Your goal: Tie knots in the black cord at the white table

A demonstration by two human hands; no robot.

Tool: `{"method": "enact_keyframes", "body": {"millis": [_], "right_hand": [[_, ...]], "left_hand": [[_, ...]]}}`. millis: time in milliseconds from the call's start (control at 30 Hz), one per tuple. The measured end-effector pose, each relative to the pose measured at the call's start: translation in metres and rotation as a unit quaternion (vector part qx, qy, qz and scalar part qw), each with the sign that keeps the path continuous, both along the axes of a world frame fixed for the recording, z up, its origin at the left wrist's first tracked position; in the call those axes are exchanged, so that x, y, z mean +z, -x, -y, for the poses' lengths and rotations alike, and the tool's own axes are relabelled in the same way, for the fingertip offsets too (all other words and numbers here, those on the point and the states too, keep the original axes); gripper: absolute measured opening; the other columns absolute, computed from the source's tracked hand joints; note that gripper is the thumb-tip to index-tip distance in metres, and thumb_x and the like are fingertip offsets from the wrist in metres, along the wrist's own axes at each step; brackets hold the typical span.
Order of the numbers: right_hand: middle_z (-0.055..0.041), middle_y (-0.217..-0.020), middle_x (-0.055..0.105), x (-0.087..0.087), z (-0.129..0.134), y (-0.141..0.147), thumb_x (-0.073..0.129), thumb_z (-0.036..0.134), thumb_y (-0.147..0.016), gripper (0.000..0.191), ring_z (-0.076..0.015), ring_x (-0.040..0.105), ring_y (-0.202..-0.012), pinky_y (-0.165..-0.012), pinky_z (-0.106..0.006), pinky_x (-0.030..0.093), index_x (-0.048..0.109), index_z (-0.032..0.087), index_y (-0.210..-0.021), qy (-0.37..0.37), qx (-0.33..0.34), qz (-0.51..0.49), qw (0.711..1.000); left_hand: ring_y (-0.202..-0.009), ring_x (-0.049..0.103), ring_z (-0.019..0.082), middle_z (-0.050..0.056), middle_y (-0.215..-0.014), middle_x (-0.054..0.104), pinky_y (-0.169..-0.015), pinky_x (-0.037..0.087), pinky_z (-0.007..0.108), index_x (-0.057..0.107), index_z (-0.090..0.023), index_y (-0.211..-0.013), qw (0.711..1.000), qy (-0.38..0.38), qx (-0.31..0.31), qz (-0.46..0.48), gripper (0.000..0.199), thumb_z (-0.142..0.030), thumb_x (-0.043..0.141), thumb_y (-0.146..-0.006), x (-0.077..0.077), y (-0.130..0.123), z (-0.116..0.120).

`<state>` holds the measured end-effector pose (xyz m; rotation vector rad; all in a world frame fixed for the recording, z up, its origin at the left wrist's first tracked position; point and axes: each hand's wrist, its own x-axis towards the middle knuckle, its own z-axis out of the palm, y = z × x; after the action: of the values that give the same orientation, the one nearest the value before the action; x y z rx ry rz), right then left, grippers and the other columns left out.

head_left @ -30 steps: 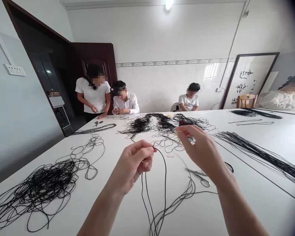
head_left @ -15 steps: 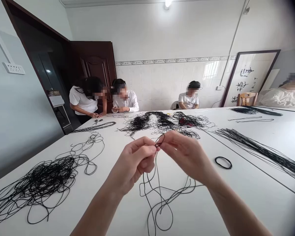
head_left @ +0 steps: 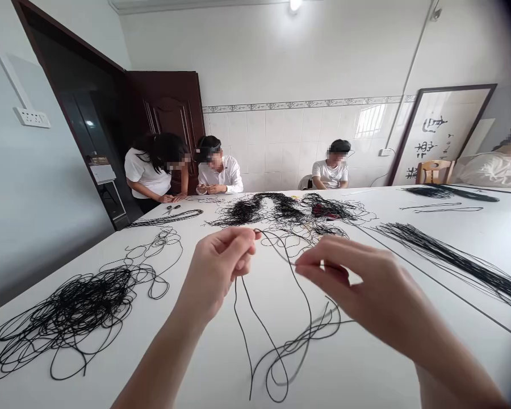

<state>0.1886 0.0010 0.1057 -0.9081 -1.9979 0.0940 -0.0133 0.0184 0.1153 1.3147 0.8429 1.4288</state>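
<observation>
Thin black cord [head_left: 310, 307] runs between my two hands and trails in loose loops onto the white table below. My left hand [head_left: 225, 261] is closed in a pinch on the cord, with a small bend of it showing at the fingertips. Two strands hang down from beneath that hand. To the right and slightly lower, my right hand [head_left: 344, 272] pinches another stretch of the same cord between thumb and fingers, a short way from the left. Whether a knot sits inside the left fingers is hidden.
A tangled heap of black cord [head_left: 89, 301] lies at left. More tangles [head_left: 242, 210] spread across the table's middle, and a straight bundle [head_left: 451, 255] lies right. Scissors [head_left: 173, 209] rest near the far left edge. Several people sit or lean around the table [head_left: 187, 369].
My right hand has drawn away to the right and down, pulling cord out from the left fingertips. The small loop between the hands has opened into longer strands. My left hand shifted slightly left.
</observation>
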Motion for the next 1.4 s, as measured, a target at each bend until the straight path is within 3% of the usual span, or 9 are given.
{"method": "enact_keyframes", "body": {"millis": [133,300,700,800,900,1033,1200,1300,1400], "right_hand": [[-0.0024,-0.08,0.059,-0.001,0.012,0.003,0.055,0.016,-0.093,0.011,-0.0087,0.052,-0.063,-0.054,-0.021,0.042,0.065,0.019,-0.089,-0.098,-0.004,0.039,0.994],[-0.0036,-0.078,0.054,-0.001,0.009,0.007,0.054,0.013,-0.093,0.01,-0.0107,0.051,-0.064,-0.055,-0.024,0.044,0.063,0.017,-0.09,-0.166,-0.055,0.015,0.984],[-0.0023,-0.081,0.055,-0.003,0.0,0.005,0.055,0.015,-0.092,0.009,-0.0102,0.053,-0.068,-0.057,-0.023,0.045,0.064,0.018,-0.092,-0.131,-0.044,0.026,0.99],[-0.0047,-0.093,0.057,-0.004,-0.006,0.002,0.057,0.02,-0.092,0.012,-0.0125,0.056,-0.075,-0.06,-0.024,0.048,0.06,0.02,-0.103,-0.129,-0.107,-0.008,0.986],[-0.0057,-0.091,0.057,-0.003,-0.005,0.002,0.055,0.024,-0.092,0.006,-0.0145,0.055,-0.076,-0.06,-0.025,0.047,0.057,0.019,-0.095,-0.146,-0.162,-0.049,0.975],[-0.0021,-0.082,0.059,-0.002,0.008,0.005,0.057,0.029,-0.093,0.01,-0.0124,0.056,-0.071,-0.06,-0.024,0.047,0.057,0.021,-0.086,-0.059,-0.055,0.017,0.997],[-0.0013,-0.088,0.061,-0.003,0.011,0.004,0.049,0.016,-0.096,0.015,-0.0092,0.057,-0.074,-0.064,-0.021,0.047,0.062,0.023,-0.096,-0.072,-0.017,0.011,0.997],[0.0004,-0.083,0.062,-0.002,0.003,0.003,0.054,0.017,-0.094,0.013,-0.0082,0.059,-0.072,-0.062,-0.019,0.047,0.064,0.024,-0.094,-0.037,-0.001,-0.058,0.998],[0.0021,-0.069,0.06,-0.001,-0.008,0.005,0.063,0.026,-0.088,0.008,-0.0078,0.056,-0.059,-0.054,-0.019,0.046,0.064,0.021,-0.082,0.098,0.054,-0.142,0.983]], "left_hand": [[-0.053,0.039,0.007,-0.001,-0.064,0.054,-0.047,0.033,0.019,0.071,-0.021,-0.076,0.984,-0.028,0.005,-0.176,0.025,-0.045,0.069,-0.08,-0.007,-0.005,0.006],[-0.054,0.04,0.008,0.0,-0.07,0.062,-0.045,0.032,0.019,0.074,-0.026,-0.081,0.973,-0.033,-0.008,-0.227,0.023,-0.048,0.067,-0.08,-0.008,-0.01,0.011],[-0.051,0.037,0.009,-0.001,-0.06,0.054,-0.042,0.026,0.02,0.071,-0.024,-0.074,0.963,-0.048,-0.014,-0.264,0.02,-0.04,0.064,-0.084,-0.009,-0.014,0.015],[-0.052,0.038,0.008,-0.002,-0.06,0.052,-0.045,0.029,0.019,0.069,-0.023,-0.071,0.975,-0.019,-0.053,-0.214,0.016,-0.035,0.066,-0.082,-0.008,-0.012,0.013],[-0.051,0.035,0.006,-0.004,-0.059,0.048,-0.048,0.031,0.018,0.067,-0.021,-0.069,0.988,0.029,-0.095,-0.117,0.017,-0.035,0.07,-0.079,-0.006,-0.01,0.009],[-0.05,0.032,0.006,-0.005,-0.057,0.044,-0.048,0.03,0.019,0.063,-0.021,-0.07,0.988,0.061,-0.135,-0.051,0.018,-0.034,0.068,-0.081,-0.006,-0.011,0.007],[-0.056,0.035,0.008,-0.003,-0.064,0.047,-0.049,0.028,0.021,0.063,-0.021,-0.073,0.982,-0.006,-0.066,-0.176,0.019,-0.037,0.064,-0.085,-0.006,-0.01,0.012],[-0.058,0.034,0.009,-0.002,-0.065,0.047,-0.049,0.026,0.022,0.064,-0.02,-0.074,0.966,-0.001,-0.144,-0.215,0.02,-0.037,0.064,-0.085,-0.004,-0.006,0.014],[-0.059,0.038,0.008,-0.002,-0.068,0.051,-0.054,0.031,0.022,0.063,-0.019,-0.075,0.96,0.017,-0.222,-0.168,0.018,-0.034,0.065,-0.085,-0.004,-0.003,0.014]]}}
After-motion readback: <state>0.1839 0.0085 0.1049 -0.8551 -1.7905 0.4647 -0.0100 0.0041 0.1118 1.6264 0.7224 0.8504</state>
